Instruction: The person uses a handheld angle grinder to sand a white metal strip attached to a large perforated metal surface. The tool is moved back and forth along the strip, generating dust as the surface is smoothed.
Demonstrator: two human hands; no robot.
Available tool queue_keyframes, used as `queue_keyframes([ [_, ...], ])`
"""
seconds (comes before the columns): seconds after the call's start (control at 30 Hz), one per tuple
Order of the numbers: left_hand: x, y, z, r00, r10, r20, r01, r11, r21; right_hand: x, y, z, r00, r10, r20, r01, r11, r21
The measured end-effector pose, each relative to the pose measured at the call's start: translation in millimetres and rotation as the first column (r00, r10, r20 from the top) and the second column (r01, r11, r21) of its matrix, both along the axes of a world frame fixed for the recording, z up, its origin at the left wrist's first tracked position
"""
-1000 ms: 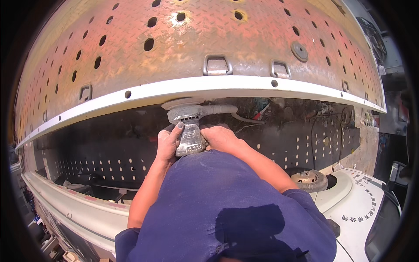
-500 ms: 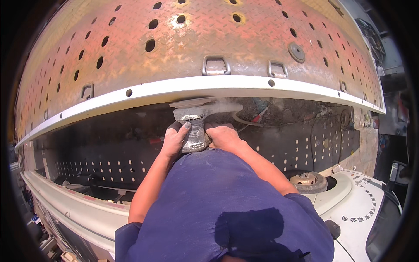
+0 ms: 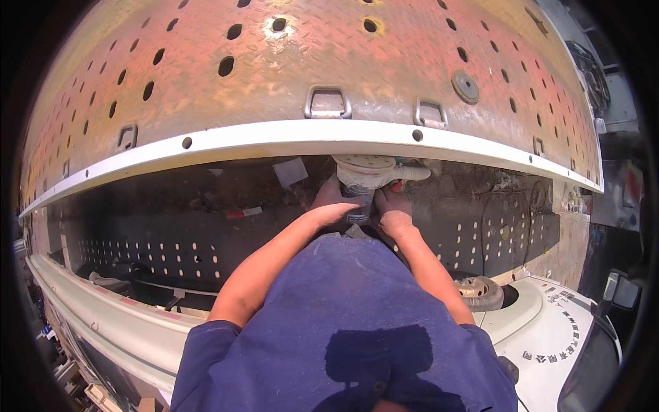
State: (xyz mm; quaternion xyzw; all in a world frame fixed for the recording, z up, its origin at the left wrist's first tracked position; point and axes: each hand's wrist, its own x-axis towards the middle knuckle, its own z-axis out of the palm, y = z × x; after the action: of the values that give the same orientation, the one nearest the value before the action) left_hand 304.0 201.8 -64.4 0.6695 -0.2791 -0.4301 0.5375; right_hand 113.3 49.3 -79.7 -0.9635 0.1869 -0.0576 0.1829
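Observation:
Between my two hands is a dusty disc sander (image 3: 357,189), held upright just under the edge of the white rail (image 3: 473,146). Its round pale pad faces up toward the rail; a whitish bag-like part sticks out to the right. My left hand (image 3: 333,204) wraps the sander's body from the left, thumb laid across it. My right hand (image 3: 394,214) is closed at the right of the body, below the whitish part; its fingertips are partly hidden. Whether the pad touches the rail's underside I cannot tell.
Beyond the rail lies a rusty, perforated metal deck (image 3: 384,69) with metal rings (image 3: 328,104) and a round disc (image 3: 465,87). A black perforated panel (image 3: 158,240) lies below. A pale vehicle (image 3: 535,323) stands at near right, beside a wheel (image 3: 478,294). A pale sheet (image 3: 290,172) lies left of the sander.
Both hands and the sander have moved to the right along the rail. More of the pad's face shows now. The view has shifted slightly, and the pale sheet shows left of the sander.

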Motion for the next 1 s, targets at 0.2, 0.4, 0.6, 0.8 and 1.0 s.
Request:
queue_keyframes([
  [0.2,31,48,-4,0.975,0.095,-0.199,-0.102,0.994,-0.025,47,33,2,0.993,0.114,0.044,-0.115,0.993,0.040],
  [0.4,81,126,22,0.970,0.215,-0.114,-0.216,0.976,0.008,115,89,12,0.959,0.253,0.125,-0.262,0.963,0.064],
  [0.6,92,150,28,0.971,0.217,-0.103,-0.189,0.953,0.235,126,102,19,0.953,0.292,-0.079,-0.272,0.942,0.194],
  [0.8,39,86,67,0.959,0.144,-0.243,-0.144,0.989,0.014,70,64,76,0.906,0.205,-0.370,-0.110,0.959,0.260],
  [1.0,-15,12,83,0.903,-0.005,-0.429,-0.016,0.999,-0.043,-6,0,116,0.987,0.093,-0.129,-0.073,0.986,0.150],
])
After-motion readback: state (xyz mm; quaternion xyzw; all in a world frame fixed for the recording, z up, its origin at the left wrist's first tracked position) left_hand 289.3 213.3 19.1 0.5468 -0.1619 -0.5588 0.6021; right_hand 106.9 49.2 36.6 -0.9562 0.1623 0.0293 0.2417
